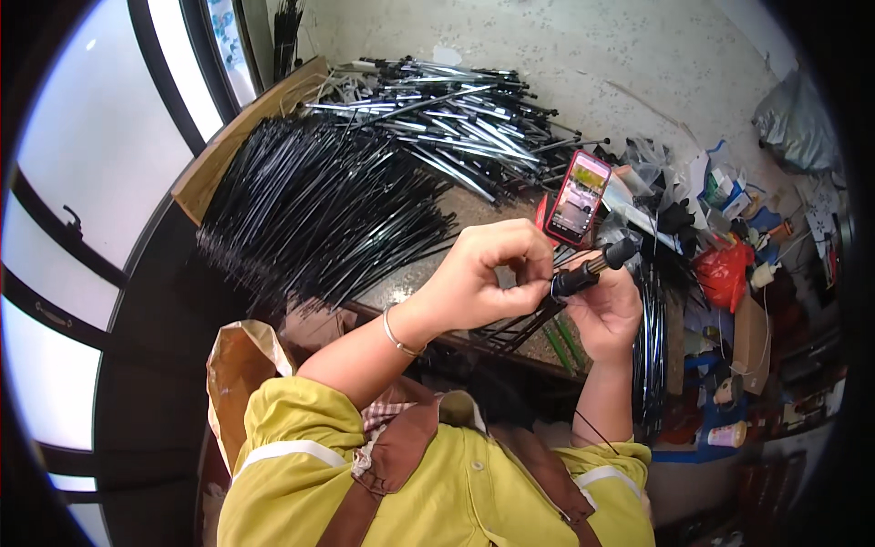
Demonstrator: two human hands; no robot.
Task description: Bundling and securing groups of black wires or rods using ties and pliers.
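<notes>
My right hand (612,314) is closed around a black cylindrical piece (574,281) with a ribbed, metallic-looking middle and a black knobbed end. My left hand (497,273) reaches across from the left, a bangle on its wrist. Its thumb and forefinger are pinched together at the near end of the black piece; anything small between them is hidden. Below the hands, several thin dark rods (515,339) slant over the table edge. Just beyond the hands, a phone with a lit screen (580,196) stands propped in a red case.
A large heap of thin black rods (319,210) covers the table's left. Behind it lie silver and black rods (456,118) beside a cardboard edge (205,187). Right are more black rods (649,337), a red plastic bag (723,276) and a cardboard box (752,333). Green strips (565,345) lie below the hands.
</notes>
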